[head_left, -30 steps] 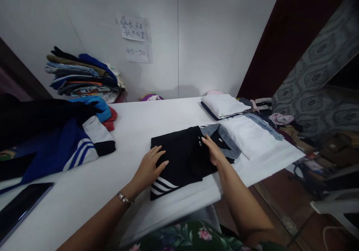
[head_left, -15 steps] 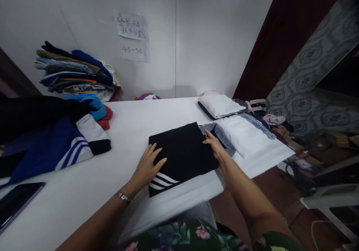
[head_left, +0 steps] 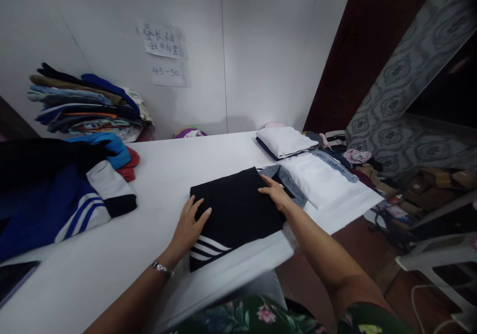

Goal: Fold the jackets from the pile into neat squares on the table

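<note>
A black garment [head_left: 231, 207] folded into a rough rectangle lies on the white table, with white stripes across its lower left corner. My left hand [head_left: 192, 224] rests on its left edge, fingers spread. On the upper right edge lies my right hand [head_left: 274, 194], its thumb and fingers apart on the cloth. Just beyond that hand is a grey and black folded piece [head_left: 298, 190], partly covered by the hand and the black garment. Folded white clothing [head_left: 316, 180] lies beside it on the right.
Another white folded piece [head_left: 285, 141] sits farther back. At left lie a loose blue and black garment [head_left: 40, 209] and a tall clothes stack [head_left: 89, 105]. A dark flat device [head_left: 17, 279] is near the left front. A white plastic chair [head_left: 439, 264] stands at right.
The view has turned slightly to the right, so things appear shifted left. Both hands stay on the black garment's edges, and the garment keeps its folded shape.
</note>
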Demonstrator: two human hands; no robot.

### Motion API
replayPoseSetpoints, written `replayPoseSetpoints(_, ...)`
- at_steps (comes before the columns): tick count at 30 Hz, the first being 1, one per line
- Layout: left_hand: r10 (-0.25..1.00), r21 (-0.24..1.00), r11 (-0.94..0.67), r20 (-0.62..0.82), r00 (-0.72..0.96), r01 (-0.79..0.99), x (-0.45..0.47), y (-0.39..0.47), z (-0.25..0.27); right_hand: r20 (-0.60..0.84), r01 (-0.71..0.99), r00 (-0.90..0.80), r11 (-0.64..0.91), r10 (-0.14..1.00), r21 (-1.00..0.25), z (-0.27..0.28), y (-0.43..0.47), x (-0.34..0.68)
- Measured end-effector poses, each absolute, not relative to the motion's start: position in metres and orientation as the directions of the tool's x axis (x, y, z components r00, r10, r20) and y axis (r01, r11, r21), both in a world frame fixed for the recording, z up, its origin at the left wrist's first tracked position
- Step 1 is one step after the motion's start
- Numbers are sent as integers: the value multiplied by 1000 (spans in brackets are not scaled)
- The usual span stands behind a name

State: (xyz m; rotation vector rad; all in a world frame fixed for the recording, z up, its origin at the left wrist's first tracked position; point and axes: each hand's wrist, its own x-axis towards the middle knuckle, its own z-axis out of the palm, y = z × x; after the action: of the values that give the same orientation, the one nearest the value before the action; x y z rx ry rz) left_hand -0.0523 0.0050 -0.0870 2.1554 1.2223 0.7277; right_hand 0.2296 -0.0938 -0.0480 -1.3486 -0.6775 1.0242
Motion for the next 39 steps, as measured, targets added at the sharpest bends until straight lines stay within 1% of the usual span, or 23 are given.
replayPoseSetpoints(3, 891, 738, -388, 146, 430, 552, -49, 8, -83, -104, -208, 439, -12, 892, -978, -39, -96, 248)
replayPoseSetpoints(5, 886, 760, -375, 126, 446, 530, -45, 7, -79, -72, -173, 472, 12, 879, -985, -31, -98, 269)
replayPoseSetpoints(8, 875, 758, -388, 122, 469, 525, -37, 4, -72, -60, -104, 506, -7, 861, -994, -25, -101, 305)
replayPoseSetpoints(10, 854, 719, -442, 154, 497, 536, -29, 1, -70, -89, -69, 518, -62, 851, -996, -29, -103, 325)
replayPoseSetpoints(14, 770, 594, -588, 206, 603, 548, -15, -4, -74, -171, -18, 537, -191, 826, -981, -52, -107, 347)
replayPoseSetpoints(17, 723, 525, -645, 185, 665, 555, -9, -5, -82, -173, -8, 528, -199, 831, -980, -63, -111, 352)
replayPoseSetpoints(20, 709, 500, -671, 216, 671, 548, -7, -5, -87, -123, 12, 509, -150, 852, -989, -65, -113, 357)
replayPoseSetpoints(23, 705, 507, -679, 246, 665, 531, -5, -5, -88, -36, 177, 520, -149, 853, -973, -67, -112, 365)
replayPoseSetpoints(26, 722, 554, -645, 218, 656, 526, -4, -6, -88, -8, 335, 546, -227, 838, -914, -74, -111, 371)
replayPoseSetpoints(28, 768, 620, -581, 203, 608, 527, -3, -5, -88, -2, 391, 564, -269, 826, -880, -76, -111, 373)
replayPoseSetpoints(30, 837, 729, -457, 159, 524, 509, -2, -2, -86, 18, 446, 586, -304, 810, -842, -75, -114, 370)
replayPoseSetpoints(32, 898, 853, -255, 34, 439, 456, -2, 4, -79, 62, 525, 596, -330, 800, -785, -71, -117, 362)
replayPoseSetpoints(34, 918, 928, -10, -140, 372, 374, 0, 9, -69, 141, 654, 577, -351, 805, -670, -69, -119, 350)
replayPoseSetpoints(36, 892, 939, 184, -284, 351, 292, 4, 12, -59, 170, 765, 536, -390, 827, -513, -70, -119, 337)
replayPoseSetpoints(37, 871, 932, 249, -334, 360, 262, 7, 13, -55, 148, 791, 527, -419, 837, -445, -71, -119, 331)
replayPoseSetpoints(39, 833, 921, 315, -383, 399, 227, 15, 14, -49, 76, 798, 538, -477, 840, -369, -76, -117, 323)
